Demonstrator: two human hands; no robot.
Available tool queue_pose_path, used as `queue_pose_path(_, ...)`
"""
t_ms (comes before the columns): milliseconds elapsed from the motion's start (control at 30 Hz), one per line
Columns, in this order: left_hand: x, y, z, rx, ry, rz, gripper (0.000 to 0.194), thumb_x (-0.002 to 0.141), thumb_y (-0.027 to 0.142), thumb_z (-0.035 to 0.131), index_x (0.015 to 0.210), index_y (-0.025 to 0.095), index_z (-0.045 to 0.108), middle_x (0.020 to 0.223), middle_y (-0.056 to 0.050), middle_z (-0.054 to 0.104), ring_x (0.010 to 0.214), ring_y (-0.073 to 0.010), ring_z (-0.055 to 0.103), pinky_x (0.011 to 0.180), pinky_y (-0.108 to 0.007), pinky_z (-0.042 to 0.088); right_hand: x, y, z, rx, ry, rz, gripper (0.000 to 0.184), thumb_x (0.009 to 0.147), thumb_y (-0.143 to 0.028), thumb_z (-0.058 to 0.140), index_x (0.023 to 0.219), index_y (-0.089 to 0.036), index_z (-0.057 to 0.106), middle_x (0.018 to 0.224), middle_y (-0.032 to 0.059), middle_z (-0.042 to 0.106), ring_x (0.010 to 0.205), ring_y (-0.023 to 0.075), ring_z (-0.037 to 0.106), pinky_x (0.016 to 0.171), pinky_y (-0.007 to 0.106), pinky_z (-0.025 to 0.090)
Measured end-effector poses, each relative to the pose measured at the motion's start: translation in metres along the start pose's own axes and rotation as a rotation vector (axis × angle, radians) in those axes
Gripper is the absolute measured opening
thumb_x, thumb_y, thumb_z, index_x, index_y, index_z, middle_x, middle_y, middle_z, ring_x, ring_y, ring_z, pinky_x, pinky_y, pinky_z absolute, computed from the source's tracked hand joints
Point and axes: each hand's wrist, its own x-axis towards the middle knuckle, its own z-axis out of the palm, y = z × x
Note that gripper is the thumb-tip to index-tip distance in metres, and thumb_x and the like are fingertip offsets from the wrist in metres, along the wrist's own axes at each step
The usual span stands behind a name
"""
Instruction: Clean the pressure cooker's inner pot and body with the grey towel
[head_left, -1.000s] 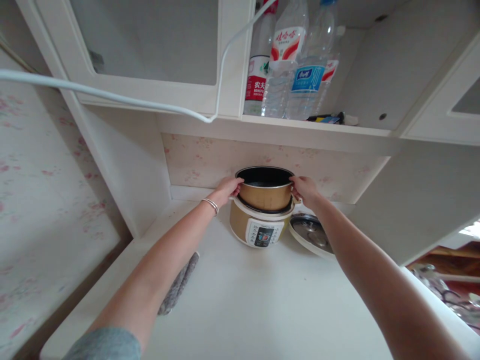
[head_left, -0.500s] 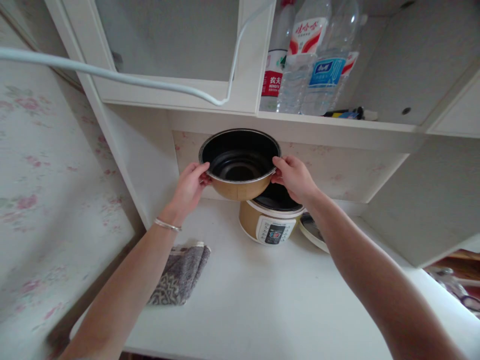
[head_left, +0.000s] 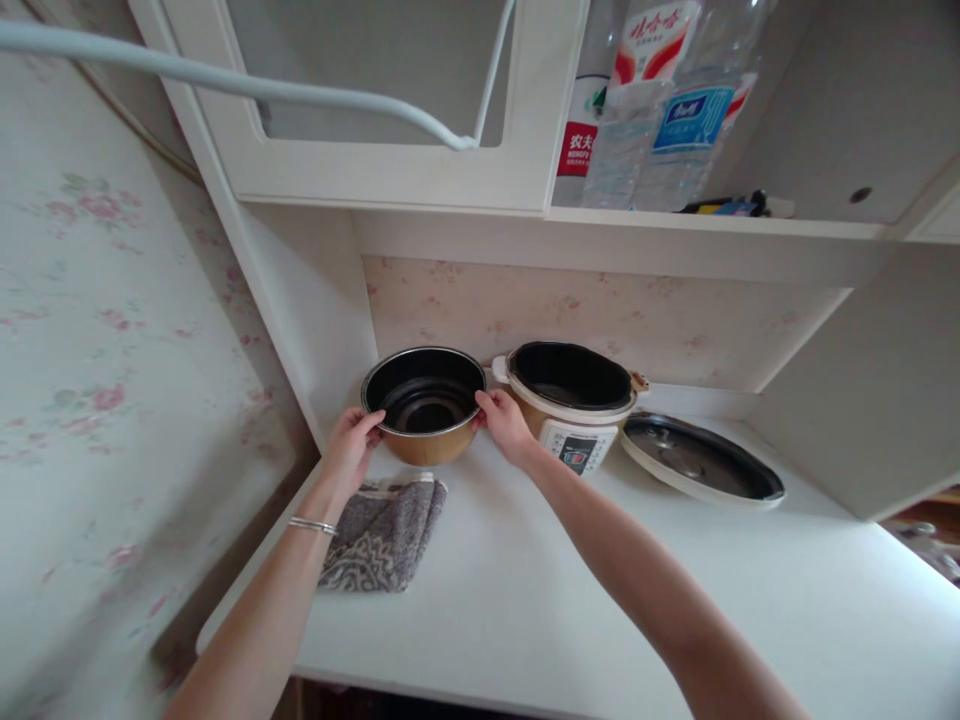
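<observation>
Between my hands is a round inner pot, black inside and gold outside, low over the back left of the white counter; I cannot tell whether its base touches down. My left hand pinches its left rim, thumb on top. My right hand grips the right rim the same way, fingers curled underneath and partly hidden. Just right of the pot stands the gold and white cooker body, uncovered, its dark cavity showing. Its lid lies upside down on the counter further right.
A folded grey patterned towel lies in front of the pot, by my left forearm. Overhead is a white cabinet with several plastic bottles on its shelf. A white cable hangs across the upper left.
Both hands have carried the inner pot left and down, from in front of the cooker body to the counter's left side. The cooker's opening and the lid are now in fuller view.
</observation>
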Motion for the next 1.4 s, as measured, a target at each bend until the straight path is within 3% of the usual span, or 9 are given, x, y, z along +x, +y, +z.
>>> queue_pose_path(300,0.011,-0.041,-0.017,0.033,0.089,-0.097,0.033,0.056,0.033,0.076,0.066,0.02,0.047,0.062,0.007,0.05,0.057,-0.0079,0.049,0.061,-0.022,0.045,0.017,0.049,0.007,0.028,-0.032,0.06,0.031,0.086,-0.049,0.052,0.077,-0.021,0.044,0.061,-0.0038,0.058,0.056,0.0132,0.063,0.061,0.026,0.048)
queue_pose_path(700,0.014,-0.057,-0.022,0.076,0.078,-0.118,0.029,0.058,0.032,0.076,0.066,0.02,0.051,0.064,0.005,0.053,0.056,-0.0084,0.051,0.059,-0.022,0.046,0.001,0.052,-0.009,-0.242,-0.107,0.134,0.022,0.095,-0.037,0.042,0.087,-0.019,0.053,0.079,0.0025,0.066,0.058,0.0122,0.063,0.06,0.025,0.05)
queue_pose_path(800,0.017,-0.06,-0.024,0.114,0.07,-0.12,0.029,0.06,0.034,0.075,0.066,0.02,0.05,0.063,0.005,0.053,0.057,-0.0087,0.052,0.059,-0.022,0.046,-0.022,0.042,-0.011,-0.369,-0.084,0.074,0.016,0.09,-0.036,0.051,0.09,-0.021,0.058,0.08,0.0024,0.066,0.073,0.0164,0.064,0.073,0.028,0.047)
queue_pose_path(867,0.019,-0.063,-0.024,0.168,0.091,-0.123,0.028,0.062,0.035,0.073,0.069,0.02,0.05,0.065,0.005,0.054,0.059,-0.0093,0.053,0.058,-0.022,0.047,-0.047,0.037,-0.001,-0.47,-0.163,-0.062,0.014,0.088,-0.034,0.053,0.094,-0.024,0.06,0.086,0.0032,0.067,0.087,0.0191,0.063,0.082,0.03,0.044)
queue_pose_path(967,0.023,-0.067,-0.022,0.29,0.154,-0.107,0.024,0.066,0.035,0.068,0.072,0.02,0.051,0.065,0.004,0.055,0.06,-0.0112,0.055,0.057,-0.023,0.047,-0.087,0.04,0.031,-0.683,-0.556,-0.509,0.025,0.087,-0.035,0.053,0.11,-0.027,0.059,0.108,0.0045,0.066,0.104,0.0206,0.058,0.094,0.033,0.041)
queue_pose_path(1067,0.025,-0.068,-0.02,0.367,0.186,-0.095,0.02,0.067,0.033,0.064,0.073,0.02,0.051,0.064,0.003,0.055,0.06,-0.0129,0.057,0.055,-0.024,0.047,-0.117,0.056,0.073,-0.806,-0.749,-0.748,0.056,0.079,-0.051,0.06,0.128,-0.027,0.048,0.133,0.0079,0.053,0.126,0.0256,0.043,0.109,0.046,0.028)
queue_pose_path(1233,0.023,-0.062,-0.021,0.401,0.149,-0.109,0.019,0.066,0.033,0.064,0.074,0.02,0.053,0.061,0.003,0.056,0.054,-0.0126,0.055,0.052,-0.024,0.046,-0.144,0.085,0.12,-1.018,-0.662,-0.67,0.073,0.078,-0.063,0.054,0.136,-0.021,0.041,0.139,0.0166,0.044,0.13,0.0383,0.033,0.105,0.069,0.017)
queue_pose_path(1333,0.023,-0.06,-0.022,0.449,0.132,-0.099,0.02,0.066,0.034,0.064,0.073,0.019,0.053,0.058,0.004,0.054,0.052,-0.0122,0.053,0.051,-0.024,0.044,-0.161,0.084,0.113,-1.049,-0.597,-0.617,0.074,0.079,-0.054,0.057,0.141,-0.02,0.035,0.125,0.0153,0.055,0.117,0.0358,0.045,0.106,0.068,0.02)
queue_pose_path(1400,0.024,-0.059,-0.023,0.472,0.125,-0.105,0.019,0.067,0.034,0.063,0.072,0.019,0.052,0.058,0.004,0.054,0.051,-0.0122,0.053,0.05,-0.024,0.043,-0.173,0.078,0.093,-1.086,-0.628,-0.598,0.065,0.078,-0.047,0.06,0.134,-0.019,0.046,0.114,0.0133,0.06,0.108,0.0334,0.051,0.108,0.066,0.019)
